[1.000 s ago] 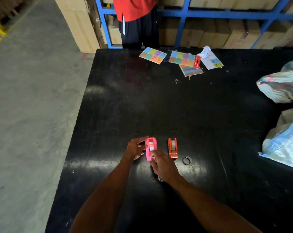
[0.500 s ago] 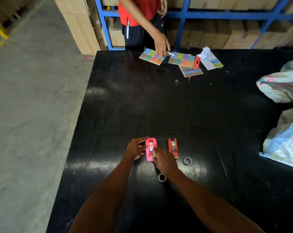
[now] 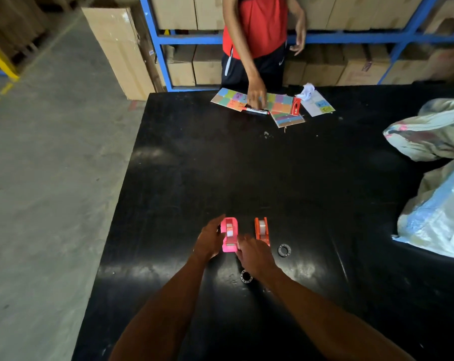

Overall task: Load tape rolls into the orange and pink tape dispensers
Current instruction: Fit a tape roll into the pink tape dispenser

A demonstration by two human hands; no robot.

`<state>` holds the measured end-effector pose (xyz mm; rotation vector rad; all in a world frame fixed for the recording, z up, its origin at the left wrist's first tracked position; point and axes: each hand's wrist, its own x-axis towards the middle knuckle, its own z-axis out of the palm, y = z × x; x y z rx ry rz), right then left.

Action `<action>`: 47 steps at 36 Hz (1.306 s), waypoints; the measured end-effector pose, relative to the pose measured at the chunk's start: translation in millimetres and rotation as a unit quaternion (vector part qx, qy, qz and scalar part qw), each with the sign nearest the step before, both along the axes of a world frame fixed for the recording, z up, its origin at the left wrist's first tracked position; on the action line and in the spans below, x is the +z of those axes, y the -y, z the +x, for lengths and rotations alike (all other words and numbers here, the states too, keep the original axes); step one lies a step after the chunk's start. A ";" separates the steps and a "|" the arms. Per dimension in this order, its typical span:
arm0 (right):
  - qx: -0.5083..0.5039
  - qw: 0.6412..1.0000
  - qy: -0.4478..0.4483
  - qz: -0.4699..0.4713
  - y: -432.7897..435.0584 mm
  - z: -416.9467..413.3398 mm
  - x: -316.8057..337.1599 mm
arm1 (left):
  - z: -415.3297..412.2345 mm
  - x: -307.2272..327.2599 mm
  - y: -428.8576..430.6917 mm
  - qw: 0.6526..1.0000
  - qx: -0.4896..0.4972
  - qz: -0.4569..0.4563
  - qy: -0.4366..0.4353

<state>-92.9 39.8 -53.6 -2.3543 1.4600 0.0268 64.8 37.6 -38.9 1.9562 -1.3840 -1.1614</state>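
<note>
Head view: worn high, facing forward and steeply down over bench (image 3: 286, 178).
Nearness: forearms close, bench far edge distant.
Shared views: only one.

A glossy black tabletop (image 3: 312, 183) throws back overhead light beneath two smooth plastic tape dispensers, one pink (image 3: 229, 234), one orange (image 3: 261, 230). Matt coloured paper cards (image 3: 231, 99) lie at the far edge, crinkled shiny plastic sacks (image 3: 437, 220) slump beside them, and plain cardboard cartons (image 3: 356, 11) fill painted blue metal racking (image 3: 153, 43).
</note>
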 end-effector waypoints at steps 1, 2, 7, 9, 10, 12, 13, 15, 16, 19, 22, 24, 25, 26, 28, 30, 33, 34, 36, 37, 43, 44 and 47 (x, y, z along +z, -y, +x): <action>-0.008 1.000 0.021 -0.006 -1.7 -5.8 2.4 | -1.4 -0.1 -3.1 1.000 0.003 -0.015 0.011; -0.016 0.999 0.043 -0.012 -3.5 -11.6 4.2 | -1.7 -1.0 -6.2 0.999 0.005 -0.036 0.025; -0.080 0.993 0.060 -0.066 -11.5 -65.1 7.8 | -12.9 0.5 -28.5 0.975 -0.005 -0.141 0.170; -0.111 0.991 0.046 -0.054 -9.8 -88.3 5.1 | -17.2 0.4 -37.4 0.968 -0.013 -0.148 0.201; -0.125 0.990 0.042 -0.052 -8.4 -99.7 3.6 | -20.5 0.2 -42.4 0.968 -0.020 -0.147 0.204; -0.145 0.988 0.025 -0.038 -4.5 -118.0 1.5 | -28.7 -1.3 -52.3 0.969 -0.045 -0.141 0.199; -0.148 0.989 0.016 -0.025 -2.0 -123.6 0.1 | -32.7 -3.2 -57.8 0.970 -0.065 -0.137 0.192; -0.141 0.990 0.013 0.009 0.9 -130.5 -1.7 | -42.2 -8.8 -69.9 0.971 -0.104 -0.118 0.179; -0.133 0.991 0.016 0.029 1.4 -132.7 -1.7 | -47.0 -12.1 -76.4 0.972 -0.119 -0.104 0.173; -0.092 0.993 0.013 0.072 0.8 -138.2 -5.6 | -60.5 -23.6 -91.8 0.971 -0.148 -0.075 0.171; -0.060 0.995 -0.011 0.074 -2.1 -139.8 -10.4 | -69.7 -32.2 -101.4 0.966 -0.178 -0.041 0.181; -0.062 0.995 -0.006 0.076 -4.9 -140.1 -13.8 | -74.3 -37.9 -105.8 0.966 -0.182 -0.029 0.183; -0.066 0.995 0.001 0.079 -6.0 -140.6 -15.2 | -76.7 -39.6 -107.1 0.968 -0.174 -0.026 0.180; -0.066 0.994 0.006 0.082 -7.0 -141.1 -16.2 | -78.6 -40.1 -107.7 0.970 -0.165 -0.024 0.176; -0.060 0.995 0.008 0.084 -9.1 -142.2 -17.8 | -81.5 -39.5 -107.2 0.973 -0.151 -0.023 0.173; -0.059 0.994 0.010 0.088 -10.8 -143.3 -19.1 | -81.9 -37.8 -105.5 0.976 -0.142 -0.019 0.167; -0.060 0.994 0.007 0.096 -12.9 -144.0 -18.3 | -77.7 -34.4 -104.3 0.978 -0.134 -0.013 0.157; -0.061 0.993 0.006 0.096 -13.0 -143.4 -17.1 | -75.4 -33.8 -103.4 0.977 -0.138 -0.014 0.160; -0.065 0.993 0.010 0.097 -12.4 -140.8 -13.1 | -68.7 -30.2 -101.5 0.977 -0.144 -0.017 0.158; -0.066 0.993 0.015 0.095 -11.9 -139.2 -10.5 | -65.0 -27.4 -100.6 0.978 -0.144 -0.017 0.153; -0.098 0.990 0.080 0.066 2.0 -121.0 10.5 | -31.3 -0.1 -88.5 0.976 -0.111 -0.102 0.159; -0.108 0.988 0.090 0.063 4.8 -115.8 15.0 | -24.0 4.6 -86.2 0.974 -0.104 -0.118 0.164; -0.112 0.985 0.118 0.051 13.9 -94.2 26.1 | 5.1 16.4 -80.4 0.973 -0.085 -0.131 0.171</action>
